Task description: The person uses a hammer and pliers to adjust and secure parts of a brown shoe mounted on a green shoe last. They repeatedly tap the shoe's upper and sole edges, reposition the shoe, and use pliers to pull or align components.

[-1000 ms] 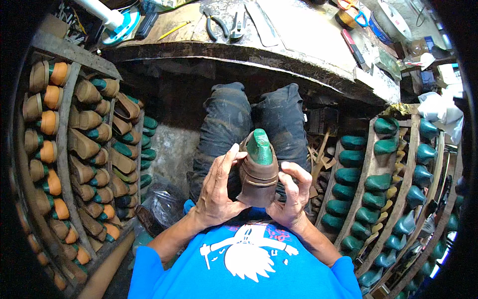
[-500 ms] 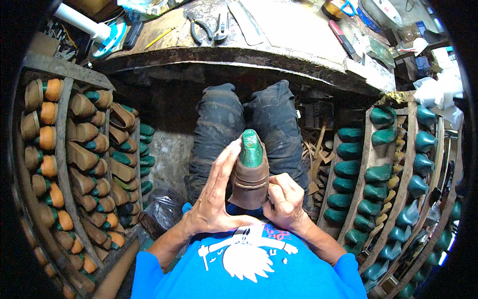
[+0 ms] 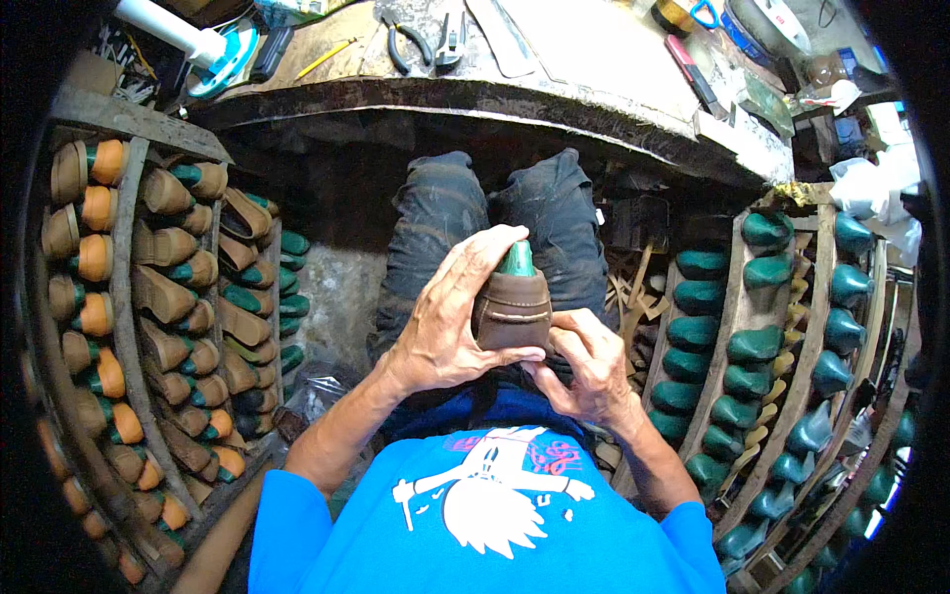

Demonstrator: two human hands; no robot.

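In front of my body, above my lap, I hold a brown leather shoe upper (image 3: 513, 315) with a light stitched seam across its toe part. A green shoe last (image 3: 517, 259) sits inside it and shows at the far end. My left hand (image 3: 450, 312) wraps the left side, fingers reaching toward the last and thumb across the near end. My right hand (image 3: 586, 361) is closed at the lower right edge of the upper, thumb and fingers pinching there; whether it also holds something small is hidden.
A workbench (image 3: 416, 94) ahead carries pliers (image 3: 408, 48), pincers (image 3: 451, 45), a yellow pencil (image 3: 327, 59) and a red-handled cutter (image 3: 693, 74). Racks of brown shoes on lasts (image 3: 163, 262) stand at left. Racks of green lasts (image 3: 757, 346) stand at right.
The shoe has tipped so its toe end faces me more and less of the green last shows. My left hand has closed around it; my right hand has shifted slightly right.
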